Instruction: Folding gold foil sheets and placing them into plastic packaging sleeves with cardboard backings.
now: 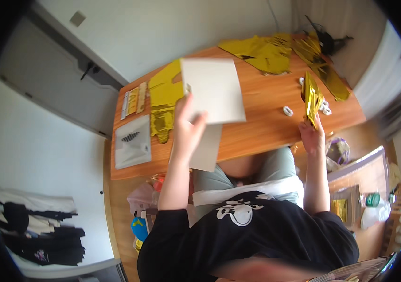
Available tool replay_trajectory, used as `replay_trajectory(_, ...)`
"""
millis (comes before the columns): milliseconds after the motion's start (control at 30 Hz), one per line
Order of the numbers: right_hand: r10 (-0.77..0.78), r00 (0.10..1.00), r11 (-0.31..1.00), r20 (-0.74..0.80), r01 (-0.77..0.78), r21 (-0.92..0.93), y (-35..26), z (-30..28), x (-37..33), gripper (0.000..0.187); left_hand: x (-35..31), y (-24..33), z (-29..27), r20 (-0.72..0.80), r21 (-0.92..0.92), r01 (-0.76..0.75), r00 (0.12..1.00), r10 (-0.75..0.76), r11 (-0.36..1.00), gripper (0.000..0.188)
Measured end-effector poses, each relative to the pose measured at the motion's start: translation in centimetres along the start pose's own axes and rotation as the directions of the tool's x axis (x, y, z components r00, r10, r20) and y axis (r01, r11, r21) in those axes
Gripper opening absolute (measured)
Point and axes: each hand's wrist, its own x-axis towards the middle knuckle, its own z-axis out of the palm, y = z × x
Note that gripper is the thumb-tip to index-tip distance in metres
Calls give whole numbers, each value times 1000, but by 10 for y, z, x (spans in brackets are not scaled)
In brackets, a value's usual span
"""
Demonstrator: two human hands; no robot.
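My left hand is closed on the edge of a white rectangular card, held up over the table and a little blurred. Beneath it, a greyish flat sheet hangs past the table's front edge; whether my left hand also holds it is unclear. My right hand grips the lower end of a crumpled strip of shiny gold foil, which stands upright above the table's right side. Close to that foil lie several small white rolls, one white ring apart from the others.
On the wooden table, flat gold foil pieces lie at the left, back and right. A clear plastic bag and small packets sit at the left end. A black object stands in the far right corner.
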Motion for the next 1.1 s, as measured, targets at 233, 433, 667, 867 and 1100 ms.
replay_trajectory(233, -98, 989, 980, -109, 77, -184, -55, -35, -7, 18, -74, 46, 64, 482, 551, -81, 843, -238, 831, 70)
replay_trajectory(433, -107, 983, 964, -150, 66, -257, -78, -57, -31, 14, -44, 64, 96, 469, 694, -281, 875, -121, 663, 61)
replay_trajectory(667, -110, 982, 953, -155, 60, -298, -84, -61, -42, 16, 29, 62, 217, 601, 222, -447, 763, 239, 867, 30)
replay_trajectory(867, -117, 982, 938, -150, 60, -342, -80, -68, -45, 18, 54, 41, 221, 688, -29, -192, 708, 159, 981, 12)
replay_trajectory(1100, -77, 994, 885, -78, 32, -464, -64, -69, -43, 21, 0, 73, 101, 633, 4, -87, 772, 65, 996, 18)
